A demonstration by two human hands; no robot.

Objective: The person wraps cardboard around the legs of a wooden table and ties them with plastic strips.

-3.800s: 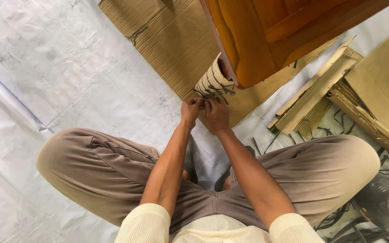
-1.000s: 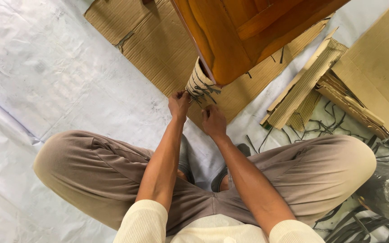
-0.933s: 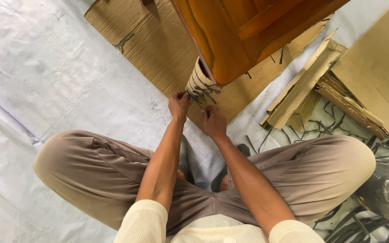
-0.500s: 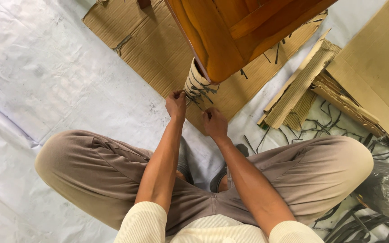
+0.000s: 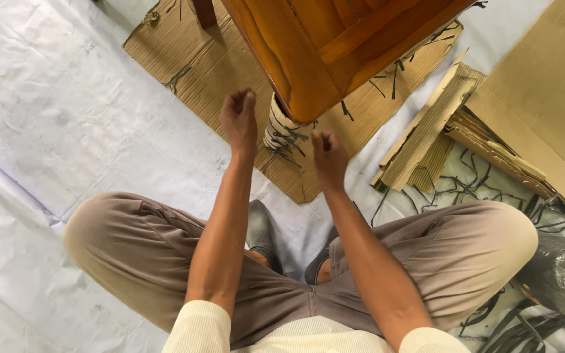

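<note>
The person squatted over a white floor sheet [image 5: 47,131], both arms reaching toward the middle of the frame. The left hand [image 5: 240,121] was raised left of centre, its grip curled shut with fingertips pressed together; whether it pinched a strand could not be told. The right hand [image 5: 328,157] sat just right of centre, its grip likewise closed into a loose fist. Between the two hands stood the wrapped leg [image 5: 281,131] of a polished wooden furniture piece [image 5: 322,52] at the top centre, bound in pale paper with dark strips hanging loose. Flat cardboard [image 5: 197,65] lay beneath it. Folded cardboard pieces [image 5: 426,131] and dark cut strips [image 5: 479,189] lay at right.
</note>
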